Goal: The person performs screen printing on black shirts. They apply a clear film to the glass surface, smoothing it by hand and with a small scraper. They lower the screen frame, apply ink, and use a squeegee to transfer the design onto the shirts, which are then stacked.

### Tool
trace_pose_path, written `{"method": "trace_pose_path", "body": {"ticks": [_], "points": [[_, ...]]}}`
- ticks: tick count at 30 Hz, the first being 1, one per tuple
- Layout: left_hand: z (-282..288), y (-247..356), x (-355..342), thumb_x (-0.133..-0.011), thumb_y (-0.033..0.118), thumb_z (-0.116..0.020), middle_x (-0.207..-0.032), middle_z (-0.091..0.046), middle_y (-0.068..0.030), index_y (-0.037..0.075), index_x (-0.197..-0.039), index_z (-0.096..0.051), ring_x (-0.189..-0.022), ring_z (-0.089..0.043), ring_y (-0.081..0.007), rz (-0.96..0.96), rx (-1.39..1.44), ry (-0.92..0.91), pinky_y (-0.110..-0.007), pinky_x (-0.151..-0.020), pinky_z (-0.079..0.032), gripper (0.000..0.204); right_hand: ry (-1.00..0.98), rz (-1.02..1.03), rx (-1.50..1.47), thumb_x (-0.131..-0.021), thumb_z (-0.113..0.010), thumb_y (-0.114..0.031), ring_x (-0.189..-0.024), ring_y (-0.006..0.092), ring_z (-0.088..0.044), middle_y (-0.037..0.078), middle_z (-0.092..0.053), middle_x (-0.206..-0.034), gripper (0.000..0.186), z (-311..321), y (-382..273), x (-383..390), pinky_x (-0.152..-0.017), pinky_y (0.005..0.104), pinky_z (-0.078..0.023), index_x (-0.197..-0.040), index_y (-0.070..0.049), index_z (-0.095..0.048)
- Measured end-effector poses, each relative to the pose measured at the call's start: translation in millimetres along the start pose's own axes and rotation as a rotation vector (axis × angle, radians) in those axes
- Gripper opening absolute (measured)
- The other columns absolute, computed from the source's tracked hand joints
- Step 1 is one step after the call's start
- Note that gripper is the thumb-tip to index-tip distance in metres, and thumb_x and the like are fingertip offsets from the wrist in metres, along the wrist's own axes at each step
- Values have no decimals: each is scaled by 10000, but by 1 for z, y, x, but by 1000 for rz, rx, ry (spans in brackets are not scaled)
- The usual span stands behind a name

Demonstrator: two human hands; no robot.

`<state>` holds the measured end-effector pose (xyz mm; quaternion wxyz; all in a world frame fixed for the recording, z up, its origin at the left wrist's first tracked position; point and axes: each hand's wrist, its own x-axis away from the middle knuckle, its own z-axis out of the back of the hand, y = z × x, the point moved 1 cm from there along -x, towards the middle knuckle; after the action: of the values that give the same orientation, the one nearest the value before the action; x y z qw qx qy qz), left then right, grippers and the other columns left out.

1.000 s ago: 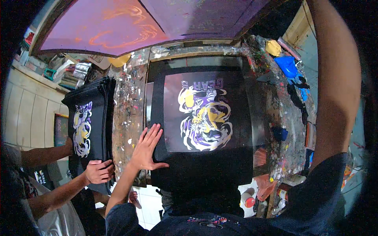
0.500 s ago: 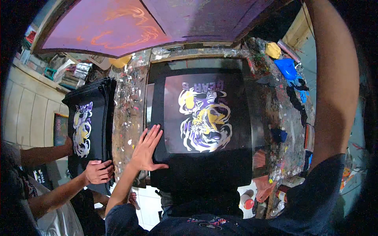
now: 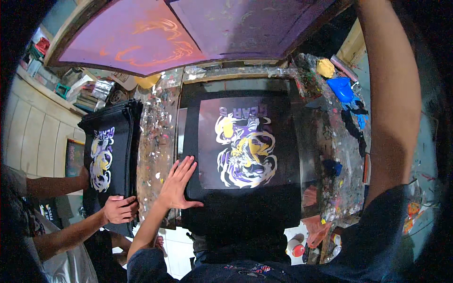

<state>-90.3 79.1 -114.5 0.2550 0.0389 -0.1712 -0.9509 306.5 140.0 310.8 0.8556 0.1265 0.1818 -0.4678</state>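
A black fabric piece [image 3: 245, 210] lies flat in front of me, with a purple, yellow and white print [image 3: 250, 158] that appears upside down. My left hand [image 3: 177, 186] rests open on the fabric's left edge, its fingers stretched forward and thumb out to the right. Tilted up beyond the fabric is a wood-framed printing screen [image 3: 245, 28] with a purple mesh and orange flame-like marks. My right arm [image 3: 394, 89] reaches up past the screen's right end; the right hand itself is out of the picture.
On the left, a co-worker's hand [image 3: 120, 209] grips a stack of black printed fabric [image 3: 120, 122]. The paint-spattered worktop [image 3: 155, 141] surrounds my fabric. Along its far right sit a blue plastic piece [image 3: 340, 89] and a yellow lump [image 3: 325, 67]. A red-topped container [image 3: 298, 250] stands lower right.
The whole view has shifted slightly downward. My left hand keeps its place on the fabric, and my right arm stays raised. The co-worker still grips the stack.
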Motion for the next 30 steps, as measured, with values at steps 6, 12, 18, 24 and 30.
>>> {"method": "trace_pose_path", "body": {"ticks": [6,12,18,24,30], "points": [[0,-2,-1,-899,659,-603,-1682,-296,-174,53,-1568,-417,-1572,-220,-383,-5,126,50,-594,-1246,-150,922,-57,-148,-56,-716,-790,-686,-1078,298,-693,194,-759,-1138,832,9,13,-14,-1082,360,-448,-1109,47,-778],[-28,31,-59,-1073,477,-362,-1546,-499,-211,23,-1474,-541,-1485,-398,-358,247,500,363,-502,-1210,-292,632,35,-224,83,-621,-823,-718,-1032,354,-711,264,-733,-1145,1032,4,27,-21,-947,392,-534,-1168,148,-701],[4,168,-153,-978,315,-634,-1482,-550,-225,20,-1462,-542,-1396,-506,-352,-419,769,259,-439,-1153,-376,574,-3,-292,67,-518,-850,-755,-1038,376,-712,314,-703,-1186,1167,9,-21,9,-934,391,-553,-1192,180,-670],[117,178,-43,-733,558,-817,-1603,-366,-278,62,-1526,-489,-1500,-326,-433,48,-108,1068,-634,-1214,-160,991,550,48,284,-591,-857,-392,-855,328,-717,153,-705,-887,581,-91,-124,127,-752,497,-571,-1067,-88,-722],[92,125,28,-681,523,-894,-1000,-651,-126,24,-1453,-520,-937,-602,-321,180,-148,459,-460,-863,-461,992,145,-208,197,-829,-705,-549,-780,272,-597,73,-560,-856,520,-186,-232,250,-678,425,-474,-1047,-81,-643]]}}
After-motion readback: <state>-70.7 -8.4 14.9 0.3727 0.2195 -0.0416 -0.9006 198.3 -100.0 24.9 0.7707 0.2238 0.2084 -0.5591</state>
